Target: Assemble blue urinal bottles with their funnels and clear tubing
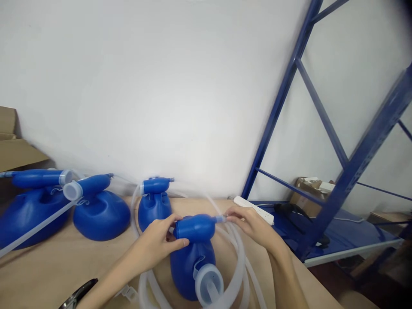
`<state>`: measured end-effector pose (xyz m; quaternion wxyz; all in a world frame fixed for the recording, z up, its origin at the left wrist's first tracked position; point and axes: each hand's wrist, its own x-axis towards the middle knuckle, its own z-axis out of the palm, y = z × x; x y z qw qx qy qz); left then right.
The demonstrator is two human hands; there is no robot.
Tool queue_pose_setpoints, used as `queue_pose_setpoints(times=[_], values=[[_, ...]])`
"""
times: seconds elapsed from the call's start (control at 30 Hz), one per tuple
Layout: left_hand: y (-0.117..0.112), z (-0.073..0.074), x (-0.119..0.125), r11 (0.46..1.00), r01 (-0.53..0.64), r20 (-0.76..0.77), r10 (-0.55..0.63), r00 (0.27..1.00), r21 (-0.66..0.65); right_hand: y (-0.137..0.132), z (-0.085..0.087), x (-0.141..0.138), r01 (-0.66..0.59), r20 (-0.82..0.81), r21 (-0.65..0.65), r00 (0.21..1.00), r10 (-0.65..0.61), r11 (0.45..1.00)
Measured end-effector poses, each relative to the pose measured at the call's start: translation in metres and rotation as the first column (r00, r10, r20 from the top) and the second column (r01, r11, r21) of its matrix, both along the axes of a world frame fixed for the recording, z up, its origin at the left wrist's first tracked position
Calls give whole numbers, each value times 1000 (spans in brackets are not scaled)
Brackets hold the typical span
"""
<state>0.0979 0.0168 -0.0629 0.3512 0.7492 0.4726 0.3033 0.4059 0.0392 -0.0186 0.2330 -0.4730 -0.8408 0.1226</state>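
A blue plastic bottle point(189, 262) with a translucent cap stands on the wooden table point(64, 266) in front of me. Above it I hold a blue funnel piece point(196, 228). My left hand point(161, 242) is closed around its wide left end. My right hand point(246, 223) pinches the clear tube point(236, 266) where it meets the funnel's narrow tip. The tube coils loosely around the bottle.
Three more blue bottles with funnels and tubes, one point(154, 204) just behind, one point(99, 210) left of it and one point(28, 210) at the far left. A white power strip point(254, 209) lies by the wall. Blue metal shelving point(322, 141) stands at right. A cardboard box point(13, 146) sits at far left.
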Motion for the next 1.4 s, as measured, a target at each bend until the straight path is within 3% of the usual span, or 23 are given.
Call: queue_pose_setpoints(times=[0.17, 0.33, 0.47, 0.7, 0.97, 1.4], values=[[-2, -4, 1, 1000, -18, -48, 18, 999, 6, -3, 0, 6, 66, -1, -99, 998, -66, 993], [-2, -9, 5, 999, 0, -23, 1, 1000, 55, -20, 6, -22, 6, -18, -140, 1000, -9, 990], [-2, -13, 9, 996, -28, -23, 30, 999, 82, -17, -6, -42, -49, -32, -158, 998, 45, 986], [6, -17, 7, 994, -35, -27, 38, 999, 108, -8, -18, -45, -2, -60, -198, 998, -10, 980], [15, -12, 0, 991, -56, -30, 60, 998, 123, 14, -47, -50, -75, -276, -104, 960, 43, 992], [22, -19, 7, 981, -62, 27, 58, 998, 181, 37, -83, -46, 5, -464, 64, 886, 26, 998]])
